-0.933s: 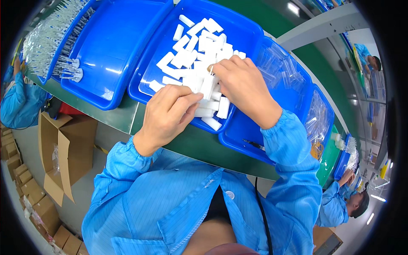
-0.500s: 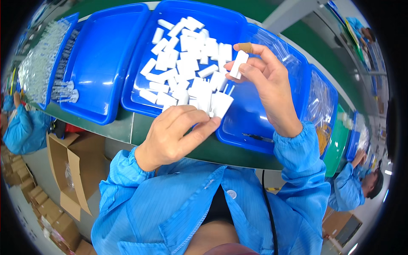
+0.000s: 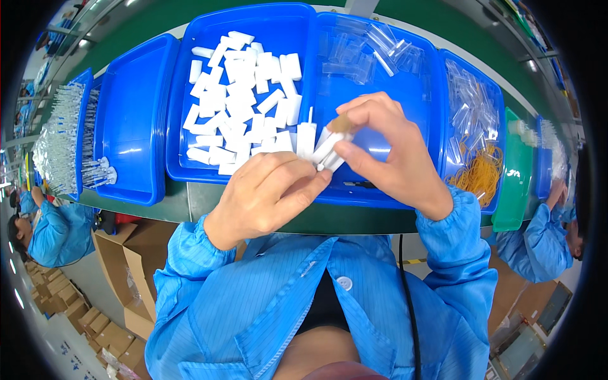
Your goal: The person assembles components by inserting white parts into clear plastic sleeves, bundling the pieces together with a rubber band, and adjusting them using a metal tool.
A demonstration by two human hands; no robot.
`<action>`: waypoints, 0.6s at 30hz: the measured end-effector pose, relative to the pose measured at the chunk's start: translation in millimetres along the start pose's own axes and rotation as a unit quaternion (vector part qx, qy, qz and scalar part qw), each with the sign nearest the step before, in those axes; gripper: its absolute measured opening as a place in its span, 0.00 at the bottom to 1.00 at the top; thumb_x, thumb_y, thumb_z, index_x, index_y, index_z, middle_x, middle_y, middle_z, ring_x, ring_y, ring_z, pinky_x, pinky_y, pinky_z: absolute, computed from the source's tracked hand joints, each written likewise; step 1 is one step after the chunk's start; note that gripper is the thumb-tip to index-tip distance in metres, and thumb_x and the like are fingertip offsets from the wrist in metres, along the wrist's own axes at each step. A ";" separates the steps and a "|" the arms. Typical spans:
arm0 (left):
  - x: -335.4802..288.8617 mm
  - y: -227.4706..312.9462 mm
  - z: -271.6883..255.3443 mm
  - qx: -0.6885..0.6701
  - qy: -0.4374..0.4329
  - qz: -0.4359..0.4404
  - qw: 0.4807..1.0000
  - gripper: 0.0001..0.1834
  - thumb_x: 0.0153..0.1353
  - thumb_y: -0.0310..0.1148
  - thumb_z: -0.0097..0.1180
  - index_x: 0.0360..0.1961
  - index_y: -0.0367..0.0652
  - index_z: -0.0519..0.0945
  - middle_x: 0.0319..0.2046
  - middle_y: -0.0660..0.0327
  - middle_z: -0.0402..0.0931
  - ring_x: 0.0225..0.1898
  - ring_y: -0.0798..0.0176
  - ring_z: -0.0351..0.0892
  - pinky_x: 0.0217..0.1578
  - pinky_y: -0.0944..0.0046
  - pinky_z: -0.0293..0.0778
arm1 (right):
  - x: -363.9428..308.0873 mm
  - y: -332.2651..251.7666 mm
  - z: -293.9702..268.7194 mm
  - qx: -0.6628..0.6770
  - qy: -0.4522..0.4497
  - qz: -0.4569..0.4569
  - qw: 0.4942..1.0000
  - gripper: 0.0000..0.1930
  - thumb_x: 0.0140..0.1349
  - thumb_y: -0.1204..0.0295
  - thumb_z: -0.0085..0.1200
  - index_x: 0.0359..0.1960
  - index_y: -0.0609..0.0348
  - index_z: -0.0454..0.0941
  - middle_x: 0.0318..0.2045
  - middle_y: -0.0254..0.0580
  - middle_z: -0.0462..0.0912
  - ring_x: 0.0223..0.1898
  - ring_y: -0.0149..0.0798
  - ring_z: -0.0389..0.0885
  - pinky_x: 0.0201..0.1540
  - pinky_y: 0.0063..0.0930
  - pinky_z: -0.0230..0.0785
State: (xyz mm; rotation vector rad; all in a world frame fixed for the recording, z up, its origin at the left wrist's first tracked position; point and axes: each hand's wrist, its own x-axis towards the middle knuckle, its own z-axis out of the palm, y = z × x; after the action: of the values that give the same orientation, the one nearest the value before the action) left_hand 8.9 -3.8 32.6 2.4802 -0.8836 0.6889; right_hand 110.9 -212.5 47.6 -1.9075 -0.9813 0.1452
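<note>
My left hand [image 3: 269, 196] is closed around white plug adapters, one of which [image 3: 306, 139] stands upright with a metal pin at its top. Against these, my right hand [image 3: 386, 152] pinches another white block-shaped piece [image 3: 326, 151] between thumb and fingers. A brown wrap [image 3: 340, 124] covers one right fingertip. The hands nearly meet over the front edge of the trays, and my fingers partly hide the held pieces. Just beyond my left hand, a blue tray [image 3: 178, 126] holds a loose pile of white pieces [image 3: 240, 95].
Clear plastic sleeves [image 3: 386, 50] lie in the blue tray [image 3: 415, 120] on the right. Farther right are yellow rubber bands [image 3: 478, 174] and a green tray [image 3: 516, 183]. Stacked blue trays [image 3: 130, 126] and white-stemmed parts [image 3: 63, 139] stand left. A cardboard box [image 3: 136, 272] sits below; co-workers flank the bench.
My right hand has come down and left, bringing its white piece against those in my left hand. The view has shifted, showing more of the right-hand trays.
</note>
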 end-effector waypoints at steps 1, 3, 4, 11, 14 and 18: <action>1.4 -1.7 1.7 0.007 0.005 0.013 1.000 0.18 0.42 0.26 0.64 0.40 0.42 0.84 0.36 0.62 0.77 0.38 0.62 0.78 0.32 0.65 0.76 | -0.9 -1.1 -4.2 -0.021 -0.017 -0.041 0.999 0.10 0.56 0.70 0.62 0.39 0.58 0.80 0.34 0.40 0.79 0.42 0.39 0.76 0.50 0.33 0.63; 1.5 -5.7 6.3 -0.005 0.024 0.021 0.999 0.18 0.42 0.26 0.64 0.40 0.41 0.84 0.37 0.61 0.78 0.38 0.61 0.79 0.31 0.65 0.75 | -1.7 -0.5 -12.4 -0.009 -0.038 -0.040 0.998 0.10 0.57 0.69 0.63 0.38 0.58 0.80 0.35 0.41 0.79 0.41 0.39 0.76 0.49 0.33 0.64; 1.0 -7.6 8.6 -0.017 0.049 0.022 0.998 0.18 0.43 0.26 0.63 0.40 0.41 0.83 0.37 0.60 0.79 0.38 0.60 0.80 0.30 0.65 0.75 | -2.8 1.6 -15.2 0.000 -0.065 -0.041 0.997 0.09 0.57 0.69 0.63 0.36 0.59 0.79 0.35 0.41 0.80 0.40 0.39 0.77 0.47 0.33 0.65; 9.4 1.5 20.0 -0.065 0.091 -0.027 0.993 0.22 0.45 0.23 0.68 0.44 0.39 0.79 0.37 0.55 0.80 0.38 0.55 0.81 0.34 0.62 0.77 | -14.8 14.6 -15.3 0.232 -0.032 0.030 0.972 0.11 0.60 0.68 0.62 0.38 0.62 0.77 0.36 0.40 0.81 0.37 0.35 0.79 0.42 0.30 0.71; 15.1 14.6 32.7 -0.180 0.112 -0.187 0.959 0.25 0.47 0.20 0.72 0.47 0.36 0.75 0.44 0.52 0.75 0.46 0.56 0.79 0.40 0.63 0.79 | -21.6 11.8 -15.9 0.282 0.057 0.069 0.955 0.12 0.61 0.68 0.62 0.40 0.63 0.76 0.34 0.39 0.81 0.37 0.31 0.79 0.42 0.27 0.72; 23.1 23.4 38.2 -0.420 0.084 -0.283 0.858 0.23 0.53 0.17 0.66 0.50 0.35 0.72 0.51 0.53 0.69 0.49 0.62 0.76 0.47 0.63 0.79 | -23.4 -0.4 -21.8 0.244 0.080 0.101 0.961 0.14 0.64 0.67 0.59 0.45 0.64 0.75 0.32 0.38 0.81 0.38 0.29 0.79 0.42 0.25 0.72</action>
State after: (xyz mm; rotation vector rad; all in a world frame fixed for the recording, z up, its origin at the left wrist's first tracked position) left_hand 20.6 -51.3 20.7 1.6963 -0.2421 0.2165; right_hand 105.3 -243.6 53.0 -1.5279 -0.5726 0.3174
